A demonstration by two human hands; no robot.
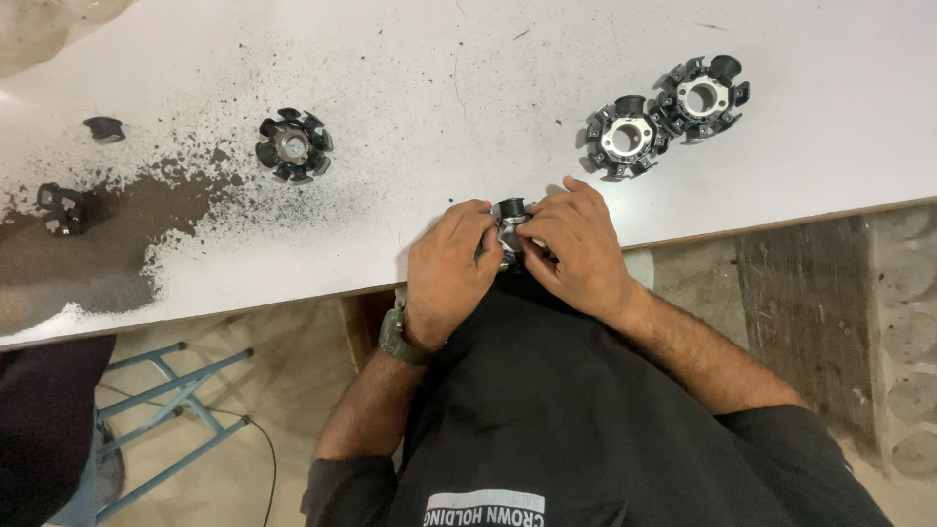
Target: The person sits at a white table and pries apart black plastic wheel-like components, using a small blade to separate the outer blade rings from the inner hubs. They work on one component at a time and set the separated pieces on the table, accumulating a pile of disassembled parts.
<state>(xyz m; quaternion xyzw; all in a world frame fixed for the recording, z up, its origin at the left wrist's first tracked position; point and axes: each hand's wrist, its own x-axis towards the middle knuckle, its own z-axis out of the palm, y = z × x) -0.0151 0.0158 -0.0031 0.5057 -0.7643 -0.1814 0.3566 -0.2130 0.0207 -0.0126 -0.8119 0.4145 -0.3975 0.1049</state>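
Note:
Both of my hands close around a small black and silver toothed ring part at the near edge of the white table. My left hand, with a green watch on its wrist, grips the part's left side. My right hand pinches its right side with the fingertips. Most of the part is hidden by my fingers; only its black top shows.
Two like parts with silver centres lie at the far right. A darker one lies left of the middle. A small black cap and a black bracket sit in dark powder at the left. A blue stool frame stands below.

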